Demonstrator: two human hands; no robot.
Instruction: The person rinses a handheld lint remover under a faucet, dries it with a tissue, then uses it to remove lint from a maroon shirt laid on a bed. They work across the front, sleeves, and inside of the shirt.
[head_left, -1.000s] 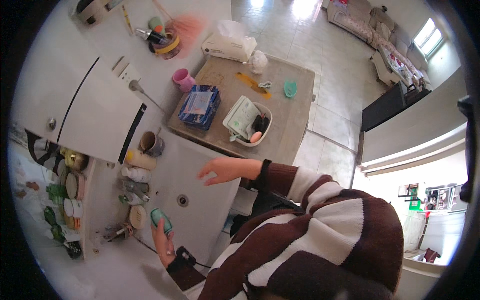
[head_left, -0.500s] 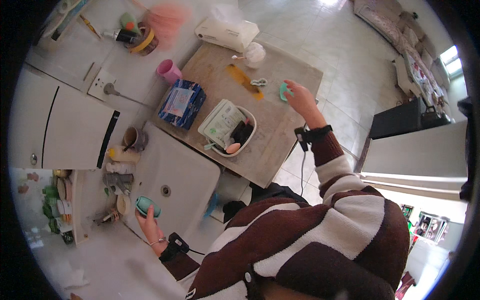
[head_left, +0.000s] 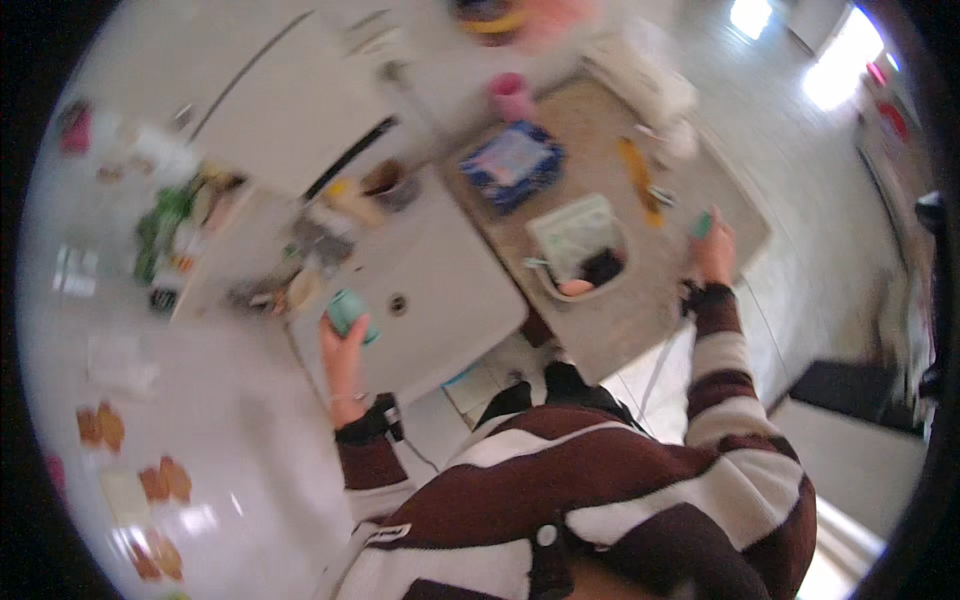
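Over the left edge of the white sink (head_left: 450, 290), my left hand (head_left: 342, 355) is closed around a teal rounded container (head_left: 348, 312). My right hand (head_left: 714, 257) is at the right side of the worn tabletop (head_left: 660, 280), fingers closed on a small green piece (head_left: 703, 226). Motion blur hides exactly what the green piece is. To the left of that hand stands a white basket (head_left: 622, 270) holding a pale green pack (head_left: 575, 232), a black item (head_left: 602, 266) and a peach-coloured egg-shaped item (head_left: 576, 288).
A blue box (head_left: 512, 165) and a pink cup (head_left: 511, 97) stand at the table's far left. A white tissue pack (head_left: 645, 75) and a yellow strip (head_left: 640, 180) lie farther back. Behind the sink are a faucet (head_left: 322, 240) and a brown mug (head_left: 390, 185).
The view has swung left, so the sink and table appear farther right and blurred. My left hand still holds the teal container; the right hand stays at the green piece.
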